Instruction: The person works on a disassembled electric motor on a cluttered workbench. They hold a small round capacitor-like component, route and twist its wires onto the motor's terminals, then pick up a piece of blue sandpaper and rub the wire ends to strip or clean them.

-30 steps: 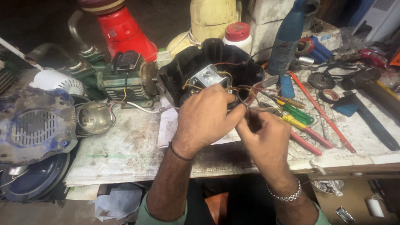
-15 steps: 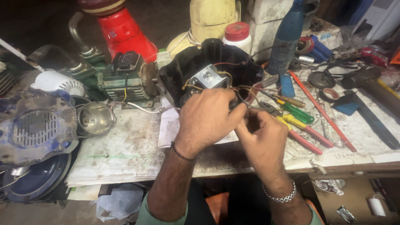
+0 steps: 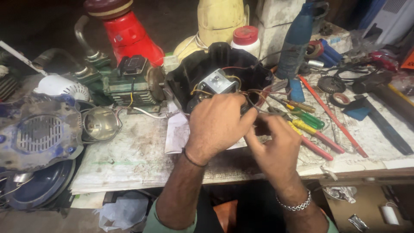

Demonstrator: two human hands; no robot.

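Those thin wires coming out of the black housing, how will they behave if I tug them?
The wires look thin and curl loosely, so they are probably floppy and light. They run into the black housing, so a tug likely drags on their joints. Both hands pinch them.

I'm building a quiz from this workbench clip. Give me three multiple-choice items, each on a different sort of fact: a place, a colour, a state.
1. Where do the screwdrivers lie relative to the right hand?
A. To its right on the bench
B. Under the bench
C. Inside the black housing

2. What colour is the cap on the white bottle?
A. Blue
B. Red
C. Green

3. What are the two hands doing?
A. Resting flat, apart
B. Both working the wires at the black housing
C. Lifting the red appliance

Answers: 1 A, they lie on the benchtop right of that hand. 2 B, the cap is red. 3 B, the left hand and right hand meet at the wires by the housing.
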